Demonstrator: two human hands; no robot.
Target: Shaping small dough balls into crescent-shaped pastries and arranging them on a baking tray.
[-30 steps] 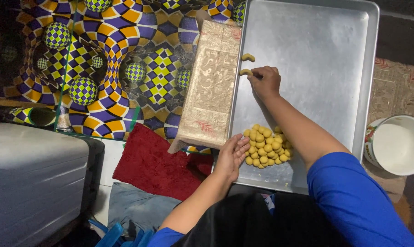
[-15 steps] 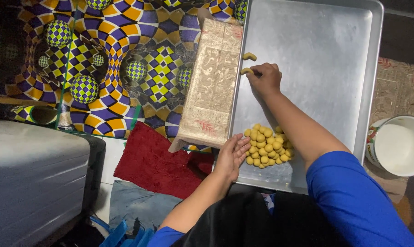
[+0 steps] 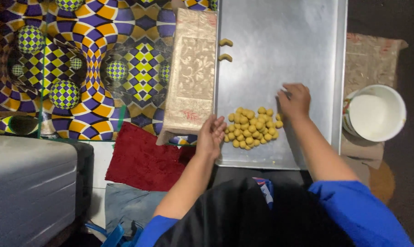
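Two curved pieces of yellow dough (image 3: 225, 49) lay one above the other near the far left edge of the large metal tray (image 3: 280, 36), well apart from both hands. Half a second before, the right hand (image 3: 294, 99) had been up at that spot, fingers on the lower curved piece; now it had drawn back toward the near end of the tray and rested, knuckles up and fingers curled loosely, just beside the right edge of the pile of small yellow dough balls (image 3: 253, 126). Whether it gripped a ball could not be told (the fingertips were hidden under the hand). The left hand (image 3: 211, 135) had hardly moved: it lay open, palm turned inward, at the tray's near left edge, touching or nearly touching the left side of the pile and holding nothing. A gold patterned cloth (image 3: 192, 73) lay along the tray's left side, with a dark red cloth (image 3: 143, 160) below it. A white bowl (image 3: 375, 113) sat to the right of the tray.
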